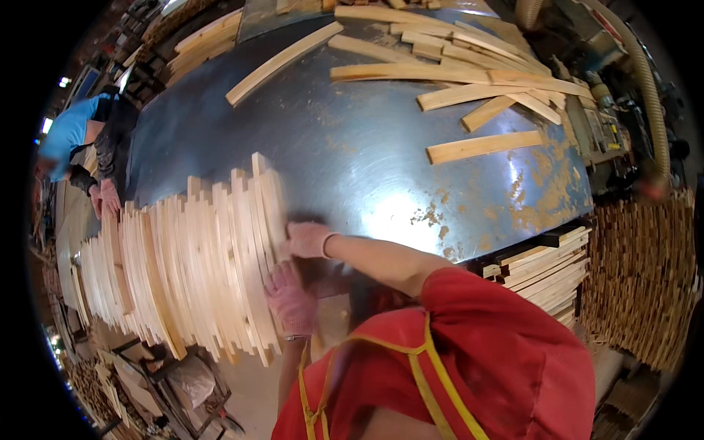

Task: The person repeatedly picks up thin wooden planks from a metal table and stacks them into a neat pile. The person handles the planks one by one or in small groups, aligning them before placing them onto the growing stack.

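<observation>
A long row of pale wooden strips (213, 264) stands packed side by side along the near left edge of the metal table. My left hand (292, 302), in a pink glove, rests its outstretched fingers against the right end of the row, near the strips' lower ends. Just above it, my right hand (309, 240), also gloved in pink, has its fingers curled at the outermost strip. The top of that end looks slightly blurred. My right forearm reaches in from the right, and the palm sides of both hands are hidden.
Loose wooden boards (477, 73) lie heaped at the table's far right, with sawdust around them. One board (284, 63) lies apart on the metal table (308, 139). A co-worker in blue (77, 128) bends over the row's far left end. Stacked strips (546, 268) stand beneath the right edge.
</observation>
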Available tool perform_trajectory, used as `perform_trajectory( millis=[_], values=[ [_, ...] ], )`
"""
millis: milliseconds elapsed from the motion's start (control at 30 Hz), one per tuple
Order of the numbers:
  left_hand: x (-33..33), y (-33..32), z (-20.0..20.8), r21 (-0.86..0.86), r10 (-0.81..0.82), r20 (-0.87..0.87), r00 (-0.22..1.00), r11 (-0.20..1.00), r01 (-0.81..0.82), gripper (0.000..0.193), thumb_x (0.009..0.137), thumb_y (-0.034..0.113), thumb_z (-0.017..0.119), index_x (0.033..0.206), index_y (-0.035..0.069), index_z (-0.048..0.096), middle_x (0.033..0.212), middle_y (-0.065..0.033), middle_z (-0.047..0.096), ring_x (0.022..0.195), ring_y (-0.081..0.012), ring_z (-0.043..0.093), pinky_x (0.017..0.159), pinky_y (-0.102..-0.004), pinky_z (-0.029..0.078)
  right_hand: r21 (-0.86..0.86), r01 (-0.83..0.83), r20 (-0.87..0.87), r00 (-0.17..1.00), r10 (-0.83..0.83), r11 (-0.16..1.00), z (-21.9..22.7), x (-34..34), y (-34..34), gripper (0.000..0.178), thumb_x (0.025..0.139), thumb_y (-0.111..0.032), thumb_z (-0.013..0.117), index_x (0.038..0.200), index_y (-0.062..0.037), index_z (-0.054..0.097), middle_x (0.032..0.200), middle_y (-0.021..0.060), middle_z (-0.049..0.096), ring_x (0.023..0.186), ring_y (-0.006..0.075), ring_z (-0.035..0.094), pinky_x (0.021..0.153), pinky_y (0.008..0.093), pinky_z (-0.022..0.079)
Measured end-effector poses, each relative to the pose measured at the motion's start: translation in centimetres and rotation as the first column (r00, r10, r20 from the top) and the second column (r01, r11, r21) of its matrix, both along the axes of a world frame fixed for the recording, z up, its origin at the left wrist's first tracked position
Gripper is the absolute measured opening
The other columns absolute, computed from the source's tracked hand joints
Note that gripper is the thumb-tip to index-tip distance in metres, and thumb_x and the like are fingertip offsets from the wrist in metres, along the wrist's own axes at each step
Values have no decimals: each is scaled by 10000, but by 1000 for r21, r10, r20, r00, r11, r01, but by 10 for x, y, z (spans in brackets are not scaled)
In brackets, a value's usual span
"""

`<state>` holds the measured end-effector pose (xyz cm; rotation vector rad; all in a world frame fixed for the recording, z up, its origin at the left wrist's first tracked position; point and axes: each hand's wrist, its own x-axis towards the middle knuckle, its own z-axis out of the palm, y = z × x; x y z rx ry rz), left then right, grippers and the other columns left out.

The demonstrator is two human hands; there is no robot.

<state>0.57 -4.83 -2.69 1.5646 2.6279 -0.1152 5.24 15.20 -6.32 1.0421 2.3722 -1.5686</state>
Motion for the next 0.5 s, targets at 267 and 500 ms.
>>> perform_trajectory(
  millis=[267,500],
  values=[
    [-19,-22,-10,123,-10,55,998,992,3,821,825,348,782,1551,79,509,1594,-195,488,1484,-415,438,1220,-571,356,531,21,263,946,-188,847,85,202,167,384,852,-104,667,1234,-59,664,1169,275,720,1106,466,688,986,565,530],
    [54,114,14,249,-306,497,812,947,204,841,818,290,842,1537,16,501,1512,-269,556,1418,-441,528,1198,-516,421,564,-374,648,753,-114,736,57,292,245,605,847,-343,757,1402,-139,630,1136,161,769,1087,406,717,943,498,569]
  ],
)
